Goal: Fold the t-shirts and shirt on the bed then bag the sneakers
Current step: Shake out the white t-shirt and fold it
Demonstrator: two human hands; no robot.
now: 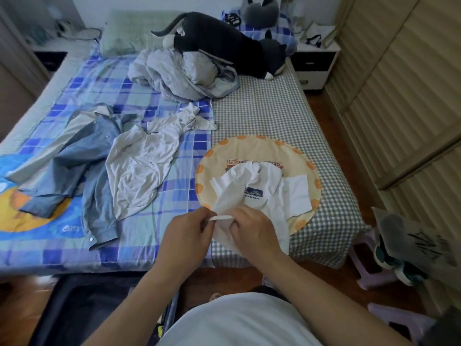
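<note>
— Holding the hem of the white t-shirt (259, 193), are both of my hands closed on it?

— Yes. Your left hand (185, 237) pinches the white edge between the thumb and the fingers, and your right hand (252, 229) has its fingers curled into the same cloth just beside it. The two hands nearly touch, at the near edge of the bed (274, 116).

— Where does the t-shirt lie?

— It lies on the round cushion (259, 148) with orange dots, on the checked side of the bed. Its small blue print faces up and one sleeve is spread to your right.

— And the other clothes?

— The light grey t-shirt (144, 158) lies crumpled on the blue plaid sheet (104, 88), to your left. The denim shirt (89, 158) lies just beside it, further left, unfolded and touching it.

— The sneakers?

— You can see one sneaker (396, 263) on a purple stool (369, 268) at your right, on the floor beside the bed, partly hidden under a grey bag (419, 240).
</note>
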